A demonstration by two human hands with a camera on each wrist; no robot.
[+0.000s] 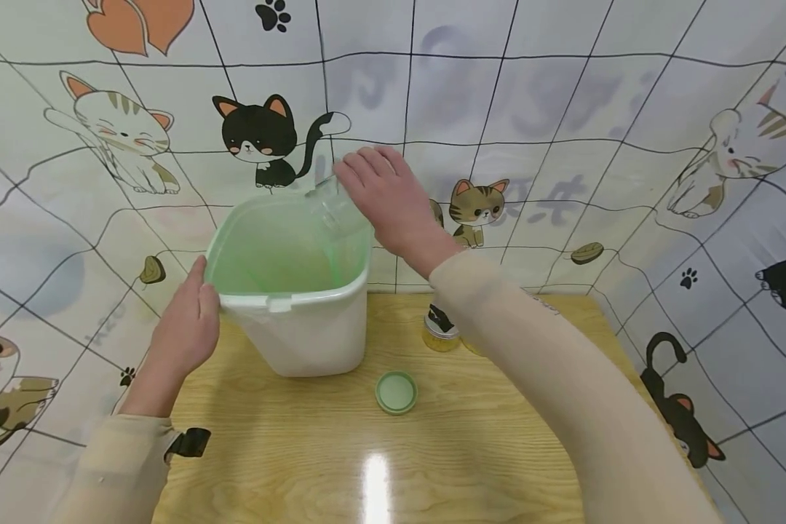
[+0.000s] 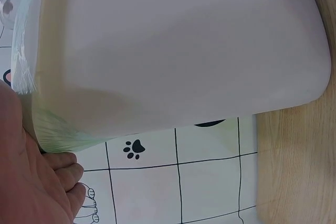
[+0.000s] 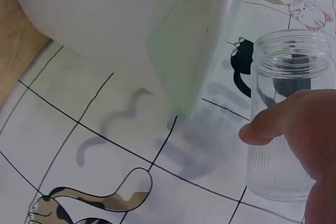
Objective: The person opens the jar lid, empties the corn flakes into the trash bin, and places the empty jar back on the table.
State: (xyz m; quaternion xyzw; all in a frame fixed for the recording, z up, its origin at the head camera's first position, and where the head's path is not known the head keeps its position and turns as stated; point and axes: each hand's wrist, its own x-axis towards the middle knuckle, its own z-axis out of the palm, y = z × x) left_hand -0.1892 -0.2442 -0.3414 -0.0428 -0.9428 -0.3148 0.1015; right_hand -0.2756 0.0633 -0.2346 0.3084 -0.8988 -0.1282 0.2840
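Note:
A white trash bin (image 1: pixel 314 331) tilts toward me on the table, lined with a pale green bag (image 1: pixel 268 244). On its left, my left hand (image 1: pixel 186 320) holds the rim, the fingers against the bag-covered edge in the left wrist view. Over the far right side of the bin's mouth, my right hand (image 1: pixel 393 200) grips a clear glass jar (image 3: pixel 275 169). The jar has a threaded, uncovered mouth and ribbed sides. In the right wrist view, its mouth is up in the picture and the thumb lies across its side. I see no contents in it.
A round pale green lid (image 1: pixel 396 393) lies on the wooden table (image 1: pixel 340 451) in front of the bin. Behind my right forearm stands a small jar with yellow at its base (image 1: pixel 440 337), partly covered. A cat-printed sheet (image 1: pixel 550 102) hangs behind and at both sides.

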